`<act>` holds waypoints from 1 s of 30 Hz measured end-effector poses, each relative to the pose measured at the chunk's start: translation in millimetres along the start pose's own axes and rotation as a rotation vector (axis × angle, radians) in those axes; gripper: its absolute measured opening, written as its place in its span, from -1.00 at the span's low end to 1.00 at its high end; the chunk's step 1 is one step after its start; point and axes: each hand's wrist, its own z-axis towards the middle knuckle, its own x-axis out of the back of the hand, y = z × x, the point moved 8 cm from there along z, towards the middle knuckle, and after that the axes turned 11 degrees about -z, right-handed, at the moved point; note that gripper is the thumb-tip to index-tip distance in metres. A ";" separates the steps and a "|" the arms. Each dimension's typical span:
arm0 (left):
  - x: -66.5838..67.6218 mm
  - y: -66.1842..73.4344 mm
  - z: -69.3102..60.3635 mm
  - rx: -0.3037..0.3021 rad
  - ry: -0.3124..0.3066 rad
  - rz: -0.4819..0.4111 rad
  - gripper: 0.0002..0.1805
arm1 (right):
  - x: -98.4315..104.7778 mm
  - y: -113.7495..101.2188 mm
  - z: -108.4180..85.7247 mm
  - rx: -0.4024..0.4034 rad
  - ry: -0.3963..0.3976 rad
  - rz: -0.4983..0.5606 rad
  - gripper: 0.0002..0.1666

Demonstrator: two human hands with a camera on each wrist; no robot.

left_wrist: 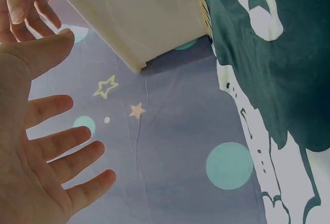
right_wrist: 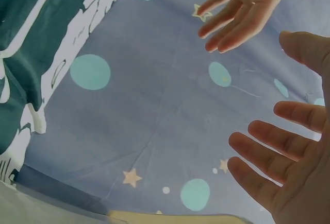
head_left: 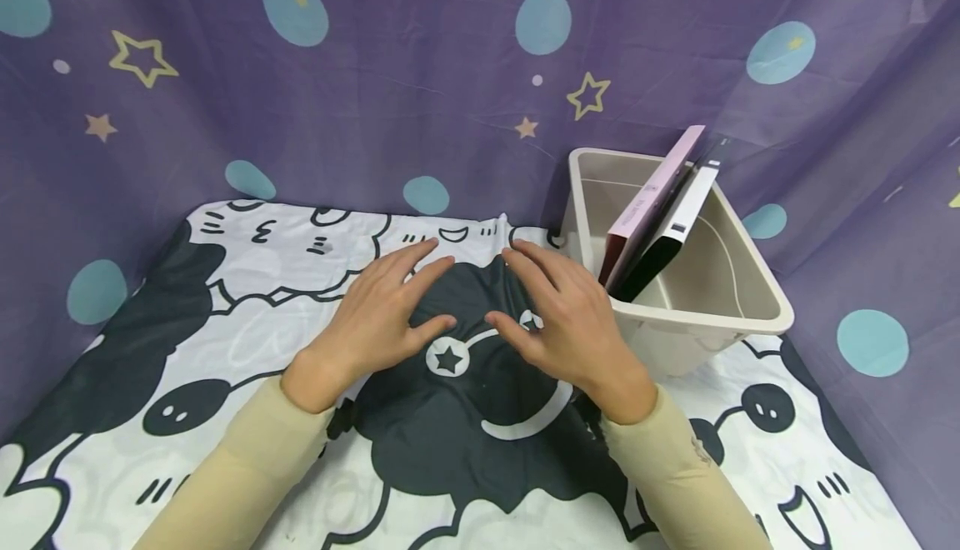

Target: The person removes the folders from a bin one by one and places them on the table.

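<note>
In the head view my left hand (head_left: 378, 312) and my right hand (head_left: 566, 312) hover over the patterned cloth, palms facing each other, with a gap between them. Fingers are spread and nothing is held. The left wrist view shows the left hand (left_wrist: 41, 147) with its fingers apart, and the right wrist view shows the right hand (right_wrist: 289, 157) likewise. To the right of the right hand stands a beige plastic bin (head_left: 750, 292). Inside it lean a pink binder or book (head_left: 652, 192) and a black one with a white spine (head_left: 675, 221), both tilted, their lower parts hidden.
The black and white cartoon cloth (head_left: 465, 442) covers the surface under the hands. Behind it hangs a purple curtain (head_left: 420, 108) with stars and blue dots, which also runs along both sides. The bin stands close to the curtain at the back right.
</note>
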 end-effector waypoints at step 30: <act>2.2 32.4 5.2 -0.039 -0.014 -0.106 -0.23 | 51.8 5.4 8.2 0.004 0.180 0.009 -0.32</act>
